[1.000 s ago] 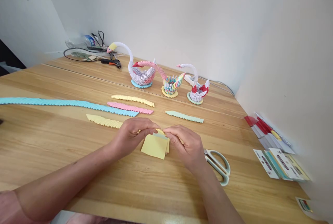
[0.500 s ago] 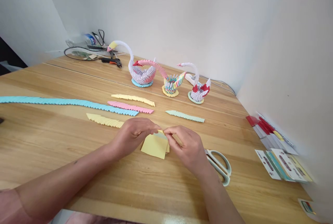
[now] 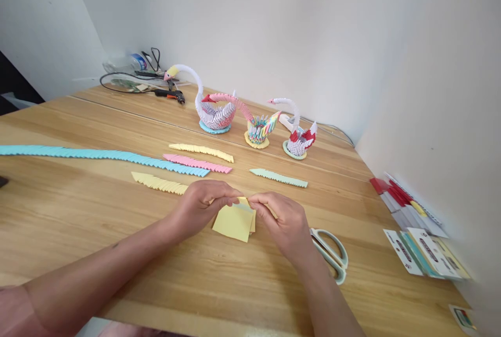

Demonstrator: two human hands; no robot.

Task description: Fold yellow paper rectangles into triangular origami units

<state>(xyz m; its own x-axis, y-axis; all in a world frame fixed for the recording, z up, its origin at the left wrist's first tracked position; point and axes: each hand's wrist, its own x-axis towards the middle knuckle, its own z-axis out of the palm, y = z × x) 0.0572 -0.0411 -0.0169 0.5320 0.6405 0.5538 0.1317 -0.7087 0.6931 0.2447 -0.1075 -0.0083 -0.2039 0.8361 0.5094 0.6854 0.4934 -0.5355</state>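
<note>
Between my fingertips is a small folded yellow paper piece (image 3: 243,200). My left hand (image 3: 205,206) pinches its left end and my right hand (image 3: 282,221) pinches its right end. Yellow paper sheets (image 3: 233,224) lie on the wooden table just below the piece. A strip of interlocked pale yellow pieces (image 3: 156,182) runs beside my left hand, its right end hidden behind the hand. White-handled scissors (image 3: 332,253) lie by my right wrist, partly covered by it.
Farther back lie a long blue strip (image 3: 97,154), a pink strip (image 3: 198,163), a yellow strip (image 3: 201,151) and a green strip (image 3: 278,177). Three paper swans (image 3: 217,116) stand near the wall. A glue gun (image 3: 170,95) is at back left, paper packs (image 3: 425,252) at right.
Both hands still pinch the yellow piece, and a little more of it shows between the fingertips. The whole view has shifted slightly.
</note>
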